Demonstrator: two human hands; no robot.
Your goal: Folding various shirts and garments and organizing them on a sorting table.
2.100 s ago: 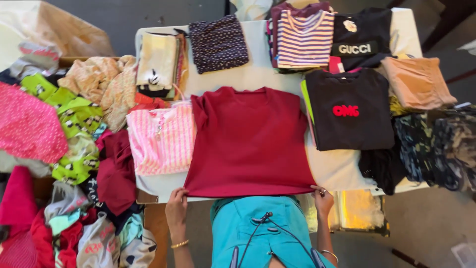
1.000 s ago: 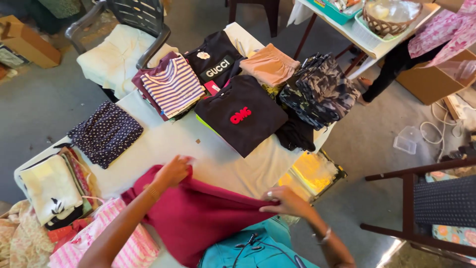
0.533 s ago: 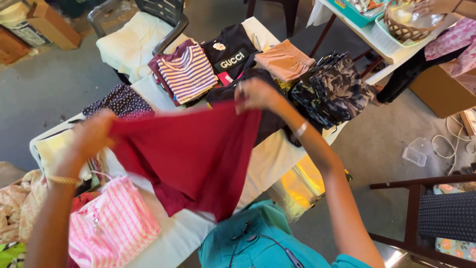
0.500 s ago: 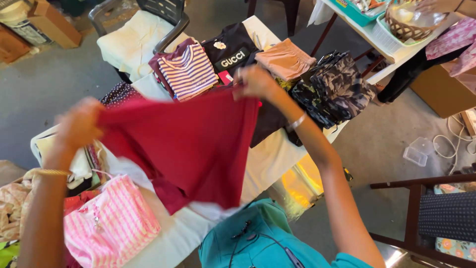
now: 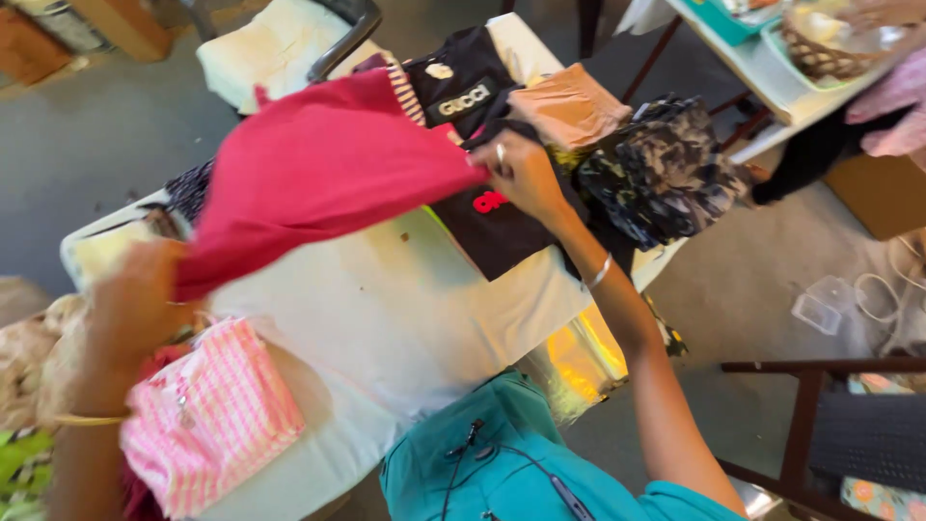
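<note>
Both hands hold a red shirt (image 5: 318, 169) up off the desk (image 5: 405, 318), stretched between them and sloping from far right down to near left. The right hand (image 5: 521, 174) is raised over the middle of the desk, its fingers (image 5: 497, 159) pressed together and pinching one edge of the shirt; a ring shows on one finger and a bangle on the wrist. The left hand (image 5: 135, 299) is blurred at the near left, closed on the other end of the shirt; exactly how its fingers lie cannot be told. A thin band circles that wrist.

Under the lifted shirt the white desk cover lies bare. At its near left corner sits a folded pink-and-white striped garment (image 5: 212, 415). Just beyond the right hand lies a black T-shirt with a red print (image 5: 502, 232), partly hidden by the hand. Farther off are a second black T-shirt with a white print (image 5: 463, 82), a folded peach garment (image 5: 569, 111) and, to the right, a dark patterned garment (image 5: 661, 174). A striped top (image 5: 405, 92) peeks out from behind the red shirt. A dark dotted piece (image 5: 188, 188) lies at the far left edge of the desk. The person's teal top (image 5: 502, 463) fills the near foreground.
</note>
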